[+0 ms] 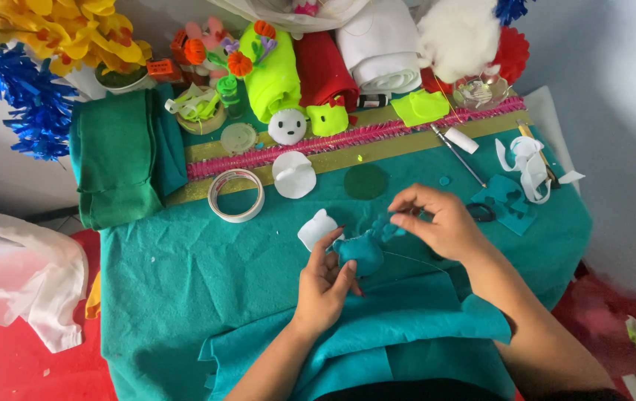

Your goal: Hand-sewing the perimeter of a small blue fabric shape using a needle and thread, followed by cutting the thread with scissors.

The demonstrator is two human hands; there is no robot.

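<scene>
Two hands: left hand [325,282], right hand [440,223]. One teal stuffed shape [362,252]. One roll of tape [236,194]. Three rolls of felt: one lime [277,74], one red [322,70], one white [381,48]. One folded green cloth [117,156]. One dark green circle [365,181].

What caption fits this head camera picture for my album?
Left hand holds a small teal felt shape while right hand pinches near it above a teal-covered table.
</scene>
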